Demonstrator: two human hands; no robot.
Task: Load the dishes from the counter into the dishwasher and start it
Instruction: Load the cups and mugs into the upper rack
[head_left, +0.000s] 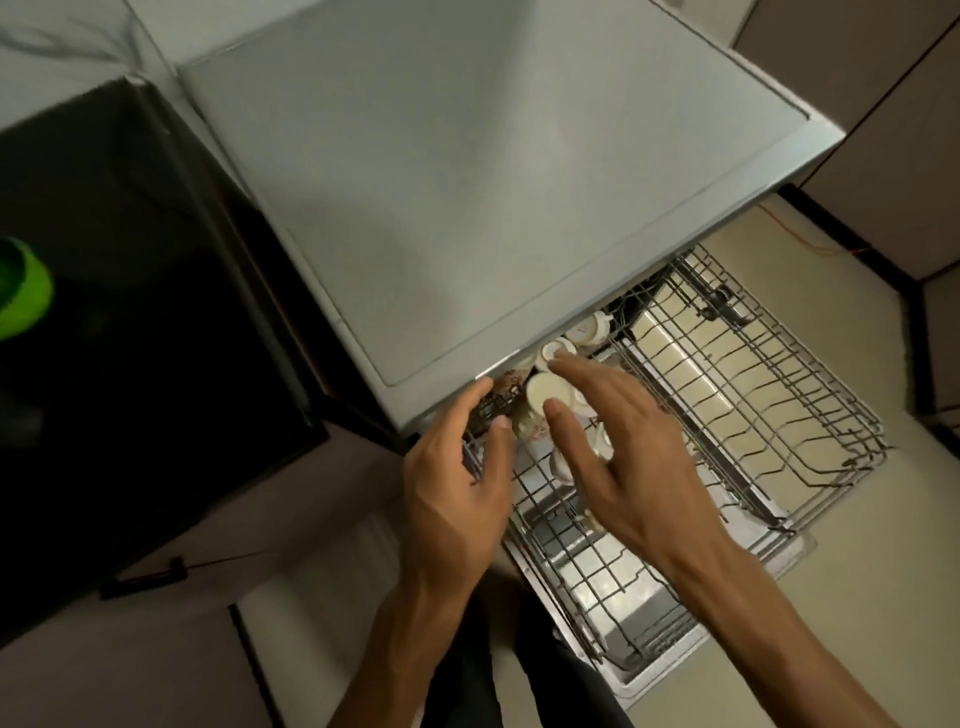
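Observation:
The dishwasher's wire rack is pulled out below the grey countertop. Several white cups stand upside down at the rack's near-left end, one cup in front and two more cups behind it. My right hand reaches over them with fingers spread, fingertips touching the cup bottoms. My left hand is beside the cups at the rack's left edge, fingers loosely bent, thumb near a patterned cup. Neither hand visibly grips anything.
The open dishwasher door lies below the rack. A black appliance sits to the left, with a green object at its edge. Beige floor and an orange cable are to the right.

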